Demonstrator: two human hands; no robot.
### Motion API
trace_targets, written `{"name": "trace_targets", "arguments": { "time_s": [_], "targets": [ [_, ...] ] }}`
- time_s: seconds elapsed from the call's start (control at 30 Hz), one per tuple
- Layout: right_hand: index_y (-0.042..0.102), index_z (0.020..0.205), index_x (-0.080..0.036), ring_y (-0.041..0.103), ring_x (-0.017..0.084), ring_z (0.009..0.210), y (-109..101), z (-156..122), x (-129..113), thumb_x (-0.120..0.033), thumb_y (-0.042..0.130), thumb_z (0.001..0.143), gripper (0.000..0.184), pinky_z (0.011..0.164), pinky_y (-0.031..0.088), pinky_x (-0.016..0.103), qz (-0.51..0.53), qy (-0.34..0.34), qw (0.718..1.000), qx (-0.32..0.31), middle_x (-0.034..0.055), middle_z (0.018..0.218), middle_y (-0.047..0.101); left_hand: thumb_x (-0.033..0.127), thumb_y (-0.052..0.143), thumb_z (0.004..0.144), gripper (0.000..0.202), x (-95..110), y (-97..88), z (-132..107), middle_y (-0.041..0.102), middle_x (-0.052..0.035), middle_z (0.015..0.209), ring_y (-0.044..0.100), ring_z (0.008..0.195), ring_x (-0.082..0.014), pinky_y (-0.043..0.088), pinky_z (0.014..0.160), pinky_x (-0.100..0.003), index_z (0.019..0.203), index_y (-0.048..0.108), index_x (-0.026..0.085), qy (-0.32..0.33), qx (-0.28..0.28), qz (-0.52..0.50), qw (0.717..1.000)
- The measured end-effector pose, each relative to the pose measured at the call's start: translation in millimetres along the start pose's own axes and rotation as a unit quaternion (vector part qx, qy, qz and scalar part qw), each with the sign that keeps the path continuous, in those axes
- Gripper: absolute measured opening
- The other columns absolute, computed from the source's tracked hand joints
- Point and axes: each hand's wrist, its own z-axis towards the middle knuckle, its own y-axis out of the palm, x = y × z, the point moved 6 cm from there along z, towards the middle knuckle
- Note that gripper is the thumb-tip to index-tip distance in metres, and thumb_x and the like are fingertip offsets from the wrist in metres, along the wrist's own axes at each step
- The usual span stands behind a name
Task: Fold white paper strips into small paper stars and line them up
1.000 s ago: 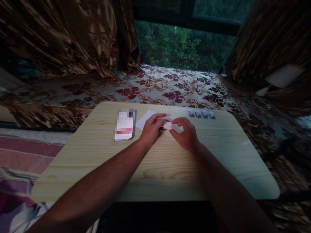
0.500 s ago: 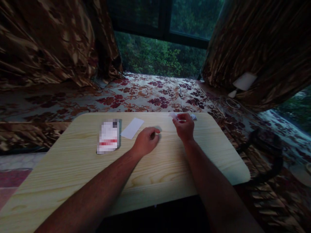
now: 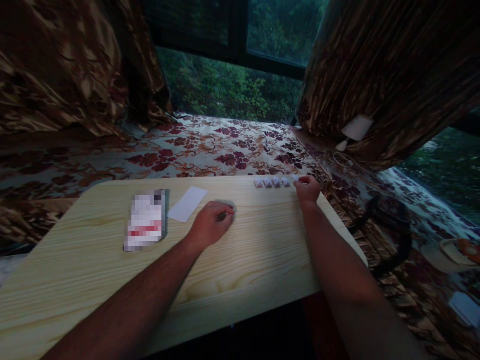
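Near the far right corner of the table, my right hand (image 3: pixel 308 189) is closed, its fingertips pinching a small white folded paper piece (image 3: pixel 295 177), mostly covered by the fingers. Just left of it, several similar white folded paper pieces (image 3: pixel 276 182) stand in a row along the far edge. My left hand (image 3: pixel 213 223) rests on the tabletop left of centre, fingers curled in and nothing visible in them. Beyond its wrist lies a flat white paper strip (image 3: pixel 188 204). Further left is a blurred-out white flat item with a red band (image 3: pixel 145 220).
The light wooden table (image 3: pixel 255 260) has rounded corners. Behind it, a flower-patterned cloth (image 3: pixel 210 145) covers the window ledge. A small white lamp (image 3: pixel 357 128) stands at the right by the curtain (image 3: pixel 345 65). A dark curved frame (image 3: pixel 397 240) is off the table's right side.
My right hand has moved right along the far edge, uncovering the row of folded paper pieces. My left hand has stayed in place on the table. The view has turned slightly right.
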Motion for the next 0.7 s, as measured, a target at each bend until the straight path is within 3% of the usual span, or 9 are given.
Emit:
{"name": "trace_targets", "arguments": {
  "time_s": [0.17, 0.37, 0.7],
  "targets": [
    [0.069, 0.083, -0.019, 0.063, 0.022, 0.08, 11, 13, 18, -0.027, 0.063, 0.068, 0.019, 0.076, 0.047, 0.032, -0.052, 0.013, 0.998, -0.034, 0.0065, 0.087, 0.072, 0.026, 0.059, 0.083, 0.014, -1, 0.7, 2, 0.073, -0.0037, 0.092, 0.064, 0.092, -0.0201, 0.049, 0.09, -0.037, 0.084, 0.072, 0.022, -0.003, -0.006, 0.003, 1.0],
    [0.071, 0.076, -0.021, 0.064, 0.022, 0.079, 21, 16, 22, -0.027, 0.066, 0.066, 0.013, 0.077, 0.047, 0.033, -0.076, -0.003, 0.995, -0.064, 0.0058, 0.081, 0.073, 0.028, 0.059, 0.084, 0.014, 0, 1.2, 5, 0.073, -0.0032, 0.091, 0.065, 0.093, -0.0203, 0.049, 0.09, -0.038, 0.084, 0.072, 0.023, -0.003, -0.012, 0.007, 1.0],
    [0.07, 0.082, -0.021, 0.064, 0.022, 0.079, 24, 16, 23, -0.033, 0.064, 0.072, 0.017, 0.077, 0.047, 0.033, -0.082, 0.002, 0.995, -0.056, 0.0061, 0.086, 0.073, 0.027, 0.059, 0.084, 0.014, -1, 2.1, 5, 0.073, -0.0037, 0.092, 0.065, 0.093, -0.0207, 0.05, 0.088, -0.039, 0.086, 0.072, 0.024, 0.0, -0.01, 0.007, 1.0]
  ]
}}
